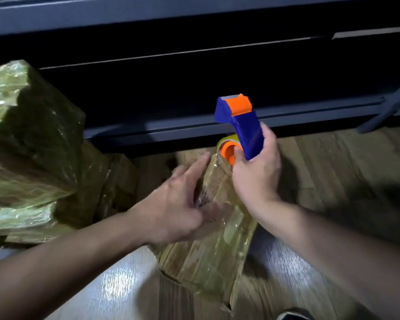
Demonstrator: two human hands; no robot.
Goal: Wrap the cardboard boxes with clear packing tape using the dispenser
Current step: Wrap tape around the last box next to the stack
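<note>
Flat brown cardboard box (208, 255), partly covered in shiny clear tape, lies on the wood-plank floor (333, 158) at centre frame, long side running away from the person. Loose crinkled tape sits on its top face, about midway.

Left hand (173, 204) lies on the box's left side, fingers stretched forward and spread, grip not closed on anything; thumb area near the crinkled tape is motion-blurred.

Right hand (256, 172) is over the box's far end, grip wrapped round the handle of a blue plastic tape dispenser with orange parts (245, 125). Dispenser stands upright, toothed cutter end pointing up. Its yellowish clear tape roll on an orange core (226, 151) is at the bottom, right at the box's far edge; cannot tell if it touches.

Left of the box: a stack of tape-wrapped cardboard boxes (28, 144), glossy, near but apart.

Behind everything: dark blue-grey furniture front with horizontal rails (171, 77).

Bottom edge, right of box: tip of a dark shoe (291, 315).
</note>
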